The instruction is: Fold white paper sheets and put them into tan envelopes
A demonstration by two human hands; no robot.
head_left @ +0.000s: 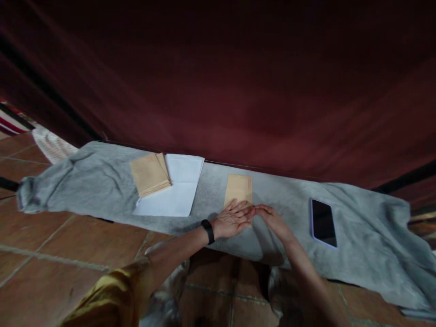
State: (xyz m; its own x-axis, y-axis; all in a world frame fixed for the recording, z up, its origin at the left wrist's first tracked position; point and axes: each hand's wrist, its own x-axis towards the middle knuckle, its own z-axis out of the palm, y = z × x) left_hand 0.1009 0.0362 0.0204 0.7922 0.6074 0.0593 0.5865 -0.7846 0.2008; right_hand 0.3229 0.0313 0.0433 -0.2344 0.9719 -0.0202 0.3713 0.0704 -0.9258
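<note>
A brown paper envelope [239, 184] lies flat on the grey cloth in front of me. My left hand [232, 219], with a black band on its wrist, rests palm down across the envelope's lower part, fingers spread. At the envelope's right edge, my right hand [269, 215] reaches in from the side. Its fingers are stretched toward the left hand's fingertips and seem to touch them or the paper. The two hands cover much of the envelope's near end.
A small stack of brown envelopes [150, 175] sits on white paper sheets [182, 190] to the left. On the right lies a dark-screened phone or tablet [323, 222]. The grey cloth [102, 181] covers a long low surface before a dark red fabric wall [218, 104]. Floor tiles [78, 245] show below.
</note>
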